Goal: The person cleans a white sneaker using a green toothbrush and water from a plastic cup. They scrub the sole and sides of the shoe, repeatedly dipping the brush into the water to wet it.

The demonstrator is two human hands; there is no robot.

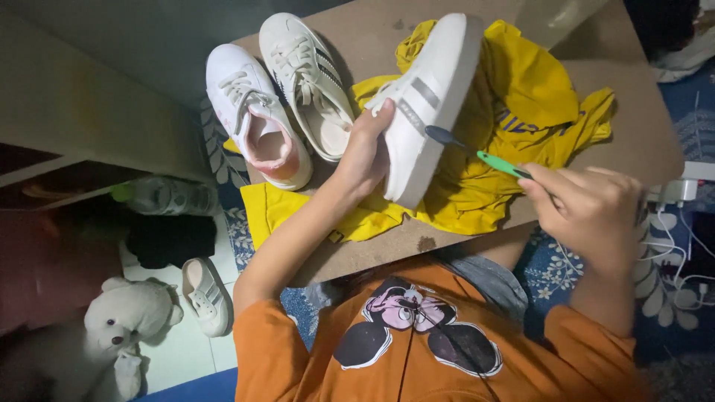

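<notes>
A teddy bear [123, 327] and a small shoe [205, 295] sit on the floor at the left. On the board [633, 112] lie two white sneakers [257, 112] beside a yellow shirt [521, 97]. The left hand [365, 149] is clamped on a third sneaker [428, 104], tilted up over the shirt. The right hand [592, 208] pinches a green toothbrush [484, 158], its bristles touching that sneaker's side.
</notes>
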